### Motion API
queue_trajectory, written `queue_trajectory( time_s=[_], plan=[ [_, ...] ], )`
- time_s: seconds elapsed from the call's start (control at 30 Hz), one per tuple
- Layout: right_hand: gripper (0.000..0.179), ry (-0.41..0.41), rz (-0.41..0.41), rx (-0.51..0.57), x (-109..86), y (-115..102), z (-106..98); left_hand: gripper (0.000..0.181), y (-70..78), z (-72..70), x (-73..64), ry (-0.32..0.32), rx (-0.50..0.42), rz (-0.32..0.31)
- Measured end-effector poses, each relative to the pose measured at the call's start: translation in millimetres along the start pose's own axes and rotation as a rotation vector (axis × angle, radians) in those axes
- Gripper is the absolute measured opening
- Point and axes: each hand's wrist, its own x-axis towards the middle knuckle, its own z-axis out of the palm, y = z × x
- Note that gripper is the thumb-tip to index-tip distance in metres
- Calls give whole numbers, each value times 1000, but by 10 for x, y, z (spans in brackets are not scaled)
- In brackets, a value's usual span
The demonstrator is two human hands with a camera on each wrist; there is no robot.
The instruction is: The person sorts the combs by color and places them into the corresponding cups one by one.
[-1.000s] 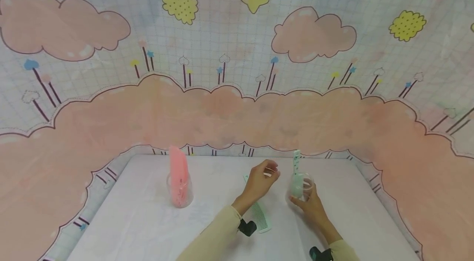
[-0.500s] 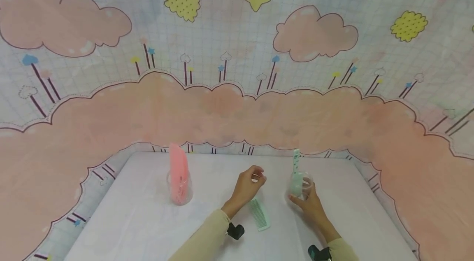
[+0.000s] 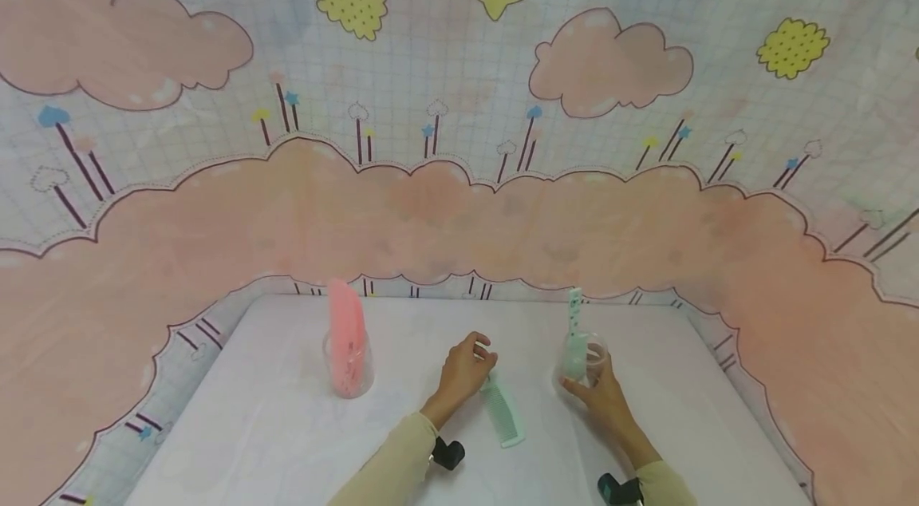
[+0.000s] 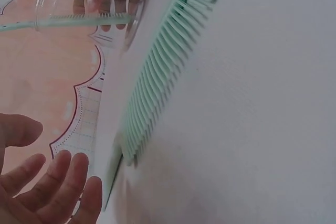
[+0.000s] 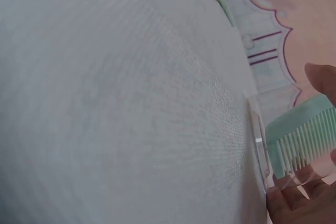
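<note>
My left hand (image 3: pixel 463 369) hovers over the handle end of a mint-green comb (image 3: pixel 506 414) lying on the table. In the left wrist view its fingers (image 4: pixel 55 182) are loosely bent, with nothing between them and the thumb apart. The loose comb (image 4: pixel 163 66) shows its wide teeth and thin handle there. My right hand (image 3: pixel 606 402) grips a clear cup (image 3: pixel 558 369) at its side, thumb in front. Inside that cup stands another green comb (image 3: pixel 575 314), its patterned handle upward; its toothed part (image 5: pixel 304 129) shows through the wall in the right wrist view.
At the left of the white table (image 3: pixel 244 410), a second clear cup (image 3: pixel 368 378) holds a pink comb-like item (image 3: pixel 346 330) upright; its exact kind is unclear. A printed cloth backdrop (image 3: pixel 459 227) rises behind the table's far edge.
My left hand has moved left and slightly nearer, uncovering more of the table beside the second cup and comb. My right hand keeps hold of the cup in the same place.
</note>
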Motion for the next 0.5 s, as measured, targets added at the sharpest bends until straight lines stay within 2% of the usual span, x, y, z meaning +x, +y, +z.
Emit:
queue_trajectory(
  time_s=[0.3,0.5],
  plan=[
    [95,11,5,-21,1,-21,12,28,-77,27,3,5,87,-84],
    [94,14,-4,-11,18,-13,14,32,-110,66,29,34,137,-137]
  ],
)
